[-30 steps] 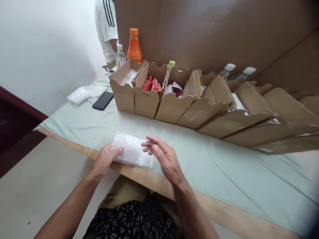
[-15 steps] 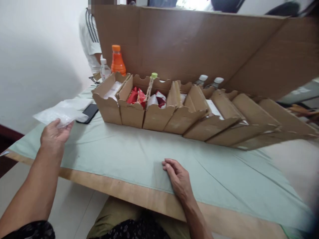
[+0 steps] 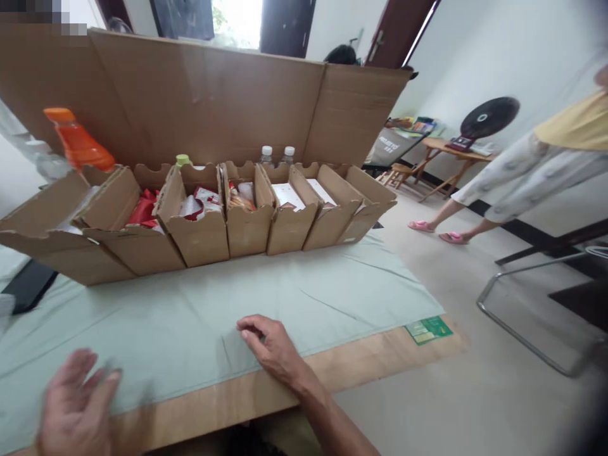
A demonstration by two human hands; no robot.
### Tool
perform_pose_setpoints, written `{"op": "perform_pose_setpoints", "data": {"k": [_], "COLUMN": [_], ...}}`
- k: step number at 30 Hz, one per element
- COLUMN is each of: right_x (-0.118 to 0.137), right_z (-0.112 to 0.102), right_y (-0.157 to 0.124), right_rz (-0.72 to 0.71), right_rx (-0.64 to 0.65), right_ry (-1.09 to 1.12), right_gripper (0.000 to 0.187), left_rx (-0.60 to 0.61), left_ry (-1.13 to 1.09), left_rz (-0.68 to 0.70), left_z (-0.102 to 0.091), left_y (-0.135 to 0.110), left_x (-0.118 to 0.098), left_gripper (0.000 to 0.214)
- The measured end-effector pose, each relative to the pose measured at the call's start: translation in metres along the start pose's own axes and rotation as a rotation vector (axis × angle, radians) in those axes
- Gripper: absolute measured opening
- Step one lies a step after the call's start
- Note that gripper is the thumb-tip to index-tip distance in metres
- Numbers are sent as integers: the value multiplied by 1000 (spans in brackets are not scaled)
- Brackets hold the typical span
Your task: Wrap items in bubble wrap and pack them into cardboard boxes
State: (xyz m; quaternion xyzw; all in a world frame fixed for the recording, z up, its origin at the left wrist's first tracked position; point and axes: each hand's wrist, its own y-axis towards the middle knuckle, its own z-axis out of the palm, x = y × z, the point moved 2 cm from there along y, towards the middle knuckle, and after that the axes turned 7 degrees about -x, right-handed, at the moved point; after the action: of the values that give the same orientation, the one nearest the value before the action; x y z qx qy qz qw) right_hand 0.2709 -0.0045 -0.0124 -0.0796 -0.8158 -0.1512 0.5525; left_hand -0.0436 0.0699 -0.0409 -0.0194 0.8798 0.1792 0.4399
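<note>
My right hand (image 3: 268, 345) rests near the table's front edge on the pale green cloth (image 3: 190, 316), fingers curled under, nothing visibly in it. At the lower left my left hand (image 3: 76, 405) hovers over the cloth, blurred by motion, fingers spread and empty. Behind them stands a row of open cardboard boxes (image 3: 204, 221) with red packets (image 3: 142, 209) and white sachets inside. The bubble-wrap packet is out of view.
A tall cardboard sheet (image 3: 204, 101) stands behind the boxes. An orange bottle (image 3: 78, 142) and clear bottles (image 3: 275, 155) sit at the back. A black phone (image 3: 28, 285) lies at left. Another person (image 3: 522, 177) walks at right, near a fan (image 3: 489, 117) and a metal chair frame (image 3: 532, 304).
My view swung right. My left hand let go of the bubble-wrap packet at the far left and came back toward the front edge. My right hand stayed on the cloth.
</note>
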Motion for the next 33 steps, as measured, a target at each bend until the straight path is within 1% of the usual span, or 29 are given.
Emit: {"op": "perform_pose_setpoints", "data": {"k": [1,2,3,4,6,8,10,11,12,13,14,15,17,18,19,21,24,27,29,31,33], "right_x": [0,-2,-4,-6,-10,-11,-6,-3,1,4,6,7,7,7,7,11,23,42,55,67,79], "right_z": [-9,-22,-40,-61,-117,-182,-244,-270,-291,-308,-320,-328,-336,-337,-337,-335,-328,-312,-297,-277,-252], "right_y": [-3,-4,-5,-4,6,27,58,76,94,112,128,142,158,160,158,146,115,89,81,83,92], "right_rz": [-21,-46,-76,-110,-180,-226,-250,-252,-235,-209,-181,-152,-111,-101,-98,-96,-79,-37,14,34,13], "right_rx": [6,2,-18,-54,-182,-379,-567,-614,-637,-618,-555,-475,-316,-265,-241,-218,-133,-31,12,63,127], "right_ry": [-13,-37,-71,-120,-263,-486,-751,-883,-1001,-1108,-1210,-1293,-1398,-1423,-1433,-1455,-1525,-1479,-1386,-1306,-1230], "right_gripper": [21,21,20,20,22,25,33,39,48,55,57,53,38,32,30,29,29,24,19,14,13], "left_rx": [47,111,185,247,291,290,286,286,278,270,266,264,262,262,262,258,255,256,245,225,209], "left_ry": [21,43,63,85,89,92,135,160,179,189,190,186,178,179,180,183,187,188,177,158,142], "left_rz": [-32,-29,22,123,351,520,615,641,658,670,680,686,689,686,680,666,663,691,716,730,731], "left_z": [17,31,44,56,76,95,111,117,121,123,123,123,121,120,119,118,118,118,118,118,118], "left_y": [2,6,11,14,14,7,-4,-10,-14,-17,-19,-19,-19,-18,-18,-17,-17,-18,-18,-19,-19], "left_x": [-2,-7,-14,-22,-37,-46,-47,-45,-42,-39,-36,-34,-31,-29,-29,-28,-29,-31,-34,-37,-40], "left_gripper": [67,65,61,57,49,48,48,48,48,47,45,43,39,37,36,34,32,32,32,32,33]}}
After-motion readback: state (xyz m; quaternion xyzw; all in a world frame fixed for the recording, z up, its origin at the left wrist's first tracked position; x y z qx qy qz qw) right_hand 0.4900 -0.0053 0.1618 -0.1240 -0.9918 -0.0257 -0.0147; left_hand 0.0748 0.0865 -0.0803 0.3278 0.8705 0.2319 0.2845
